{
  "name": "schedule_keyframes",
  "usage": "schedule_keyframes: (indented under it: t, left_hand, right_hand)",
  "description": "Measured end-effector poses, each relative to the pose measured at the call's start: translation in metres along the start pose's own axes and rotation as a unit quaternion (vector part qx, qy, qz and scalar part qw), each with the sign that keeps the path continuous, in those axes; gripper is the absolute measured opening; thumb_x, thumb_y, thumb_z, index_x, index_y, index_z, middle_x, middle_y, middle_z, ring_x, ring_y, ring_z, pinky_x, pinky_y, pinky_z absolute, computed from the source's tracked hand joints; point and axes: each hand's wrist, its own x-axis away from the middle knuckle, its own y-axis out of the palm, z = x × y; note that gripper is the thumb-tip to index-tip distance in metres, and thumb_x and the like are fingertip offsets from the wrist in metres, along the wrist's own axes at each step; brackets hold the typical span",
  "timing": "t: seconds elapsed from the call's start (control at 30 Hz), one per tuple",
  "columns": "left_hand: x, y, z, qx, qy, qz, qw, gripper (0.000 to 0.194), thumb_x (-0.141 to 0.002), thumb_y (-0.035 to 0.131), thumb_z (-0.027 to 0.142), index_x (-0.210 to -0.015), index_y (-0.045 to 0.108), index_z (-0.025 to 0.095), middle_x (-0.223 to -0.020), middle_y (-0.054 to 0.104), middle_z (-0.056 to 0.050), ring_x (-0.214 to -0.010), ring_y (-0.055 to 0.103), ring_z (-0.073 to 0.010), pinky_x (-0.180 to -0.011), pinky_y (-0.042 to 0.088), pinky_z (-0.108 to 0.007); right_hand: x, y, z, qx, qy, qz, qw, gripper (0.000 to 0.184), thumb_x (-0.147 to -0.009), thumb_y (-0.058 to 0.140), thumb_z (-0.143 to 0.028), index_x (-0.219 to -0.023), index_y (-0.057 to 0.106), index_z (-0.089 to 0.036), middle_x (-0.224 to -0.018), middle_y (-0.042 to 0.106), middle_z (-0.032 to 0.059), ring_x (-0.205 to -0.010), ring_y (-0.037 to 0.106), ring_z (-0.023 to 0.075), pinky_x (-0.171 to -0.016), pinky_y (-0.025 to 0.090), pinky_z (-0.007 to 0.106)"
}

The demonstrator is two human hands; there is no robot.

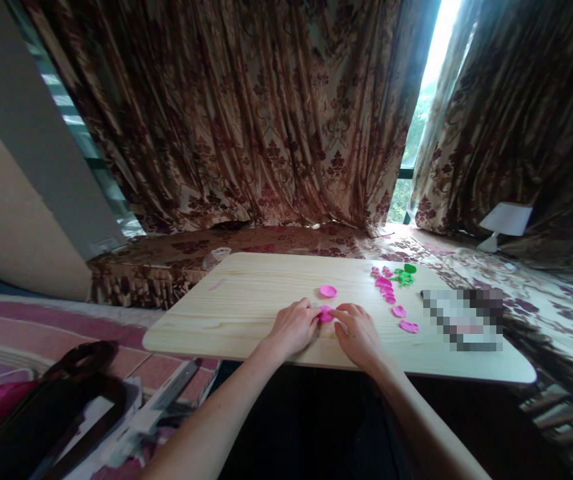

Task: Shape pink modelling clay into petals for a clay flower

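A pink clay piece lies on the pale wooden table between my two hands. My left hand is closed, with its thumb and fingertips against the left edge of that piece. From the right, my right hand presses its index finger on the same piece, the other fingers curled. Just beyond them rests a flat pink clay disc. To the right is a row of pink clay shapes, with two loose pink pieces nearer me. Green clay sits beside the row's far end.
A pixelated, blurred-out object occupies the table's right side. Behind the far left corner stands a clear container. A white lamp is at the right, patterned curtains hang behind, and a black bag lies at the lower left.
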Motion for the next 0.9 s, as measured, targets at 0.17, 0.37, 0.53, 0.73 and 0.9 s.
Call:
schedule_keyframes:
  t: [0.17, 0.37, 0.53, 0.73, 0.9]
  left_hand:
    - [-0.001, -0.002, 0.001, 0.004, -0.004, -0.004, 1.0, 0.033, -0.089, 0.033, 0.037, -0.089, 0.064, 0.025, -0.085, 0.055, -0.004, -0.074, 0.055, -0.0174, -0.062, 0.038, -0.027]
    - [0.0, -0.004, -0.001, 0.034, -0.012, -0.002, 0.999, 0.031, -0.089, 0.033, 0.036, -0.1, 0.061, 0.027, -0.088, 0.056, -0.004, -0.078, 0.056, -0.0172, -0.065, 0.039, -0.027]
    - [-0.001, -0.004, -0.003, 0.07, -0.024, -0.008, 0.997, 0.031, -0.087, 0.038, 0.038, -0.084, 0.065, 0.023, -0.082, 0.057, -0.004, -0.072, 0.056, -0.0179, -0.064, 0.039, -0.028]
    - [0.0, -0.003, -0.011, 0.164, -0.057, 0.021, 0.985, 0.025, -0.083, 0.045, 0.034, -0.088, 0.067, 0.025, -0.082, 0.061, -0.004, -0.076, 0.058, -0.0184, -0.071, 0.042, -0.03]
    - [-0.001, -0.001, -0.026, 0.282, -0.118, 0.076, 0.949, 0.023, -0.079, 0.051, 0.027, -0.094, 0.067, 0.022, -0.098, 0.063, -0.006, -0.093, 0.056, -0.0211, -0.089, 0.039, -0.034]
  right_hand:
    - [-0.006, 0.0, -0.005, 0.017, -0.014, 0.013, 1.0, 0.04, -0.08, 0.046, -0.01, -0.112, 0.062, -0.027, -0.106, 0.058, 0.0075, -0.102, 0.048, 0.0227, -0.088, 0.036, 0.036]
    - [-0.012, 0.003, -0.005, 0.032, -0.036, 0.002, 0.999, 0.043, -0.076, 0.048, -0.007, -0.109, 0.063, -0.03, -0.105, 0.058, 0.0065, -0.103, 0.047, 0.0227, -0.088, 0.035, 0.036]
    - [-0.018, 0.004, -0.008, 0.037, -0.051, -0.01, 0.998, 0.04, -0.08, 0.045, -0.008, -0.108, 0.063, -0.029, -0.106, 0.057, 0.0064, -0.104, 0.046, 0.0219, -0.088, 0.035, 0.035]
    - [-0.026, 0.005, -0.008, 0.032, -0.064, -0.027, 0.997, 0.034, -0.08, 0.047, -0.01, -0.1, 0.067, -0.028, -0.103, 0.06, 0.0058, -0.101, 0.048, 0.0207, -0.084, 0.037, 0.031]
    - [-0.034, 0.009, -0.006, 0.016, -0.07, -0.035, 0.997, 0.03, -0.083, 0.045, -0.013, -0.101, 0.067, -0.024, -0.1, 0.063, 0.0061, -0.097, 0.052, 0.0196, -0.084, 0.038, 0.031]
